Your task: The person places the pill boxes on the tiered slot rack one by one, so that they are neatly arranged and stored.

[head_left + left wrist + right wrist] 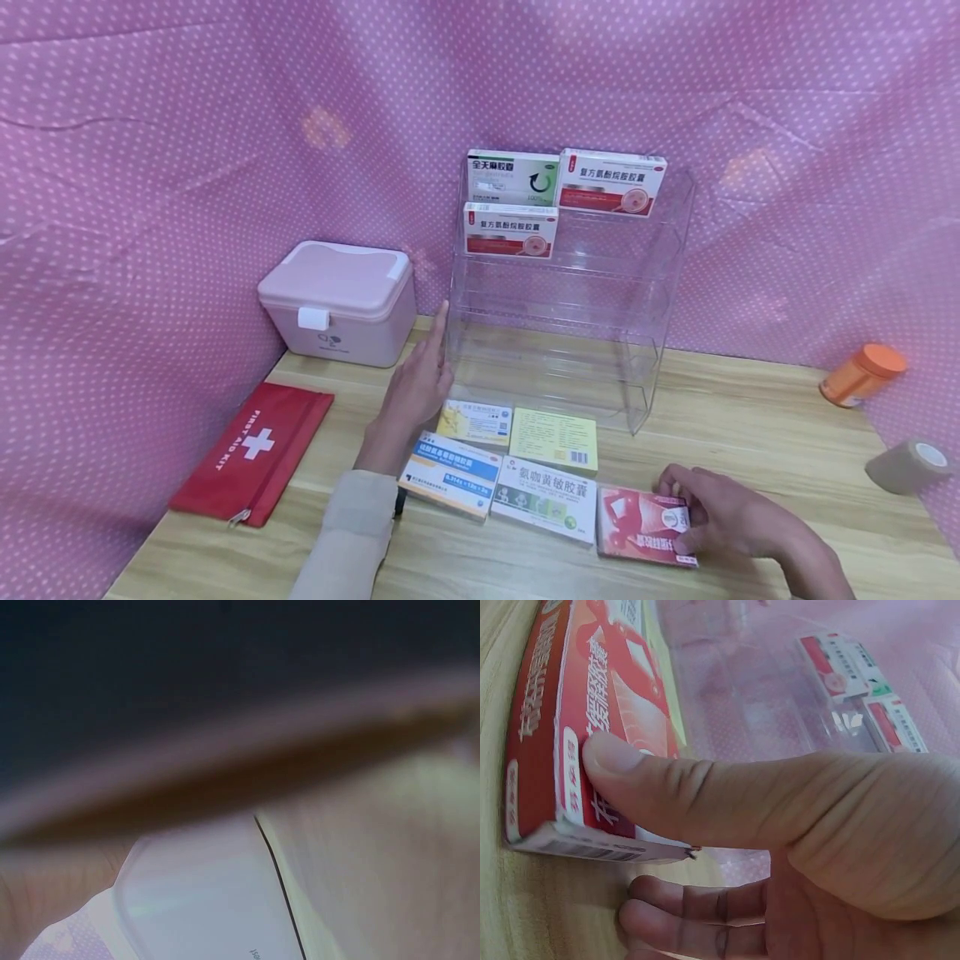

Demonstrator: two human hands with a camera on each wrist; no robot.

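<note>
A red medicine box point(636, 525) lies at the right end of the front row on the table. My right hand point(726, 510) grips its right end. In the right wrist view the thumb point(682, 787) lies across the printed face of the box, while the index finger is hidden behind it. My left hand point(420, 379) is at the left side of a clear tiered display rack point(555, 358), its index finger extended along the rack's edge. The left wrist view is mostly blocked by a dark blur.
Beside the red box lie a white box point(543, 500), a blue-and-white box point(453, 473), a yellow box point(553, 437) and a yellow-white box point(474, 422). Several boxes stand on the upper tiers. A pink case point(337, 304) and red pouch point(251, 454) are left; an orange bottle point(862, 375) is right.
</note>
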